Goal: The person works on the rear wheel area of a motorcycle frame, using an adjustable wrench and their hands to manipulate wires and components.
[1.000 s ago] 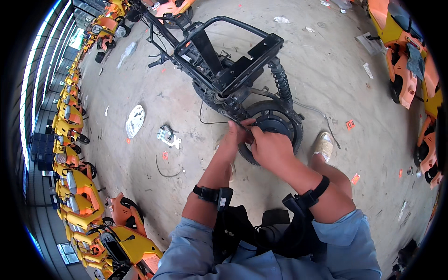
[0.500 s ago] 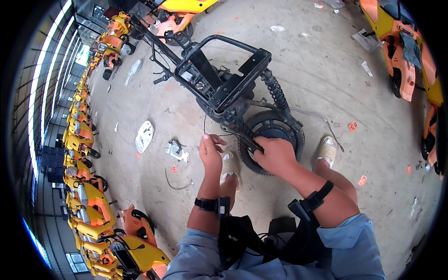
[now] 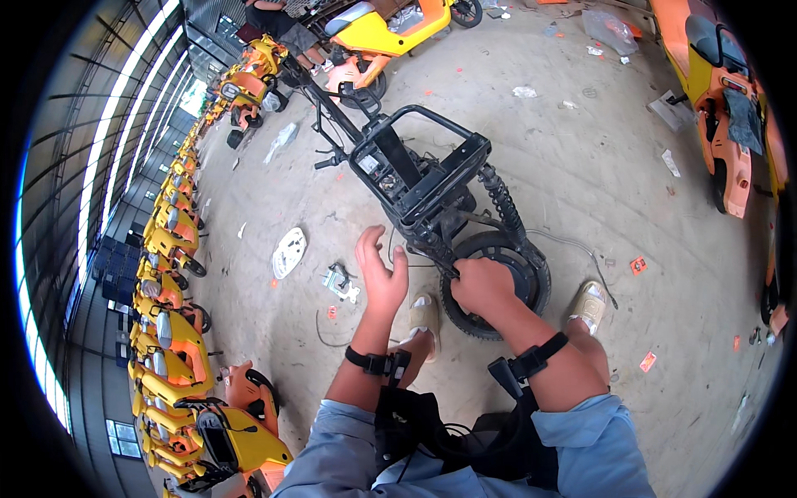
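A stripped black scooter frame (image 3: 407,178) stands in front of me, its rear wheel (image 3: 531,307) nearest to me. My right hand (image 3: 481,286) is closed in a fist at the wheel's left side, around the lower end of a black rod-like part (image 3: 442,253). The fist hides whether that part is a shock absorber or a tool. Left of it, my left hand (image 3: 382,270) is raised with fingers curved and apart, holding nothing. A coil-spring shock absorber (image 3: 503,199) stands at the wheel's right side.
A metal bracket (image 3: 340,284) and a white oval plate (image 3: 290,253) lie on the floor at left. A cable (image 3: 573,243) trails right of the wheel. Yellow-orange scooters (image 3: 170,228) line the left side; another (image 3: 730,108) stands right. A person (image 3: 290,33) stands far off.
My left hand has opened, its thumb and fingers spreading apart. My right fist stays at the wheel's left side. The whole view has shifted, so the scene sits lower and further right.
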A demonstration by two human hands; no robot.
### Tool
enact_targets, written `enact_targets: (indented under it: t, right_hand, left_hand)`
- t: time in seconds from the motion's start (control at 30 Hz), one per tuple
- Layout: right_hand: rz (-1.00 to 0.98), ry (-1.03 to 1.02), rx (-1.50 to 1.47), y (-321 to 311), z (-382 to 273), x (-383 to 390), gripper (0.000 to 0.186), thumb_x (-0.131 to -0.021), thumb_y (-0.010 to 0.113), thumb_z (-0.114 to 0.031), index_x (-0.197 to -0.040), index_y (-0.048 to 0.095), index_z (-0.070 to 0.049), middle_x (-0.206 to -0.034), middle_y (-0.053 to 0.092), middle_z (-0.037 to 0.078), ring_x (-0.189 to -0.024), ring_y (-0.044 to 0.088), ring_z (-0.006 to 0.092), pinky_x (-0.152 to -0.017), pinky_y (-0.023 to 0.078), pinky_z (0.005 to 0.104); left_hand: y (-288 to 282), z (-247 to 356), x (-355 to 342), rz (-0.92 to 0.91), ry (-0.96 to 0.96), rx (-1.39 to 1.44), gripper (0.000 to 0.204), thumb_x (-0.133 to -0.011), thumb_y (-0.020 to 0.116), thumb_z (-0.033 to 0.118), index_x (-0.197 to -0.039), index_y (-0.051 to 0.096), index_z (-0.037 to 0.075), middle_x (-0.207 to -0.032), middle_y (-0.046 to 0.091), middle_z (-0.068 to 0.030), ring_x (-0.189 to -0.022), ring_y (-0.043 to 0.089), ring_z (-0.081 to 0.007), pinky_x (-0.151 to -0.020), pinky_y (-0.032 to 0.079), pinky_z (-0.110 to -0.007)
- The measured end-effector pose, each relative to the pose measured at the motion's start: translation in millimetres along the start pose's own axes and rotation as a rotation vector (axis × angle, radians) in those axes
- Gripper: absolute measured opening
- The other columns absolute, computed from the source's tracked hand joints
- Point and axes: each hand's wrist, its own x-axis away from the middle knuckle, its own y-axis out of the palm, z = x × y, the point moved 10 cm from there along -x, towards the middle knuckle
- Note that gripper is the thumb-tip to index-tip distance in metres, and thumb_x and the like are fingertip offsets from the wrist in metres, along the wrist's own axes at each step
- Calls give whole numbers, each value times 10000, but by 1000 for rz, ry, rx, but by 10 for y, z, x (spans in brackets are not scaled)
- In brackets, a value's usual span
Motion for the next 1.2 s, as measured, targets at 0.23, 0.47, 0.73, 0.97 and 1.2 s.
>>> enact_targets:
  t: [0.23,0.47,0.73,0.97,1.2]
  right_hand:
    - [-116,31,36,135,186,18,249,-834,603,-195,-971,766,-66,-965,735,207,-917,723,375,-825,574,453]
    - [-89,71,52,24,289,18,223,-811,620,-164,-921,782,-56,-961,740,203,-923,730,363,-821,580,434]
    - [-63,74,39,-19,248,-4,232,-783,624,-165,-876,776,-16,-899,733,226,-873,733,372,-786,581,440]
    - [-281,126,80,87,199,29,247,-833,616,-155,-988,783,-61,-1025,743,189,-986,728,334,-849,578,410]
    - [-352,124,198,394,290,24,268,-858,606,-163,-1040,778,-66,-1098,734,181,-1054,711,327,-878,569,407]
  left_hand:
    - [537,395,-609,-291,300,-27,478,-868,700,144,-1299,530,25,-1328,533,-199,-1245,501,-413,-1071,392,-490]
    - [630,412,-581,-235,355,-68,516,-837,733,114,-1311,539,54,-1284,542,-193,-1151,541,-421,-993,434,-488]
    - [693,426,-586,-218,316,-196,506,-855,732,133,-1305,530,25,-1238,546,-212,-1098,563,-421,-960,468,-476]
    - [710,406,-608,-202,301,-201,547,-840,743,159,-1331,523,64,-1232,536,-186,-1107,552,-410,-961,450,-490]
    - [763,480,-648,-181,283,-188,541,-841,746,146,-1330,529,68,-1219,544,-189,-1094,559,-414,-952,461,-483]
